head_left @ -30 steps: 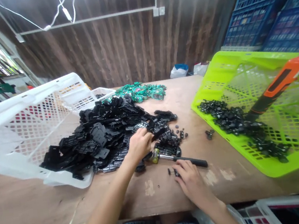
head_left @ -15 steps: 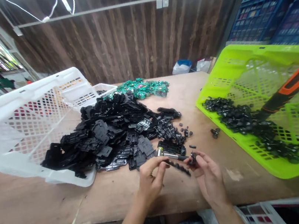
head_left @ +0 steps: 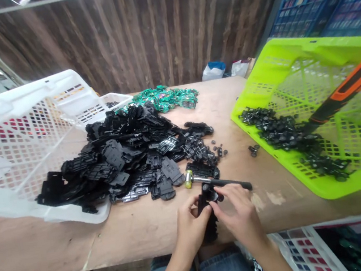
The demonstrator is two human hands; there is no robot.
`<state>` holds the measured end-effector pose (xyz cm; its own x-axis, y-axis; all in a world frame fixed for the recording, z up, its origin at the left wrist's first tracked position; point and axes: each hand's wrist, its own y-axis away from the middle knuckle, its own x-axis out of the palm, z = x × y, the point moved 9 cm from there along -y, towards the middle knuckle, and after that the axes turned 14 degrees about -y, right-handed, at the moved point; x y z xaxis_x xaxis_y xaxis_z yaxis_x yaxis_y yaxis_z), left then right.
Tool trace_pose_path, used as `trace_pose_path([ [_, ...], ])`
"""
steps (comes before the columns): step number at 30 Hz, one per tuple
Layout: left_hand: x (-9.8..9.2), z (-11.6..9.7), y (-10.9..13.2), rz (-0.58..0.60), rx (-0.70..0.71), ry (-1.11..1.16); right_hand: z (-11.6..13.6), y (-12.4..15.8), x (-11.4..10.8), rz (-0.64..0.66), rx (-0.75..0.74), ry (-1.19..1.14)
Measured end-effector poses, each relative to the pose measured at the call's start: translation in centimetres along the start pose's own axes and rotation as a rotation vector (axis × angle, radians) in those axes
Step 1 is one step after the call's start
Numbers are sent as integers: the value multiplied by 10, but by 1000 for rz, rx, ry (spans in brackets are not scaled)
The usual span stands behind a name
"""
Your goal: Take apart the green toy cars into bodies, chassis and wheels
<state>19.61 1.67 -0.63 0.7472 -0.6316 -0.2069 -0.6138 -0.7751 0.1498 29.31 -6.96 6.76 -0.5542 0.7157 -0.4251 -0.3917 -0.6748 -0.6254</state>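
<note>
At the near edge of the tabletop point(head_left: 124, 236), in the middle, the two hands work close together. The left hand point(head_left: 191, 225) is closed around a black plate point(head_left: 210, 230), thumb on top; the plate lies between the hands, its long side pointing away from the person. The right hand point(head_left: 239, 208) pinches, with thumb and finger almost closed, a small wheel part point(head_left: 219, 197) at the far end of this plate. If the part is already seated, I cannot tell. Just beyond the hands lies a hammer point(head_left: 204, 180), its yellow head to the left, its black handle to the right. Farther and to the left, a heap of black plates point(head_left: 119, 156) spreads out from a white basket point(head_left: 18, 94). To the right, a lime-green basket point(head_left: 336, 189) holds many wheel parts point(head_left: 284, 133). At the far side lie green boards point(head_left: 164, 98).
</note>
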Motion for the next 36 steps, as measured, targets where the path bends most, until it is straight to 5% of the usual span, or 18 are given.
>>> trace_pose_path([
  [14, -10, -11, 2, -76, 126, -322, 7, 2, -5, -64, -42, 118],
  [20, -4, -11, 4, -44, 191, -389, -1, 10, 10, 74, -43, 128],
  [25, -3, -16, 5, -56, 242, -470, -2, 16, 13, -20, -29, 146],
  [30, -11, -16, 2, -37, 198, -379, -31, 11, 22, -46, 216, -176],
  [33, -15, -15, 3, 33, 154, -256, -52, 14, 43, 97, 506, -572],
  [36, -16, -13, 4, 94, 83, -93, -50, 13, 50, 237, 609, -671],
])
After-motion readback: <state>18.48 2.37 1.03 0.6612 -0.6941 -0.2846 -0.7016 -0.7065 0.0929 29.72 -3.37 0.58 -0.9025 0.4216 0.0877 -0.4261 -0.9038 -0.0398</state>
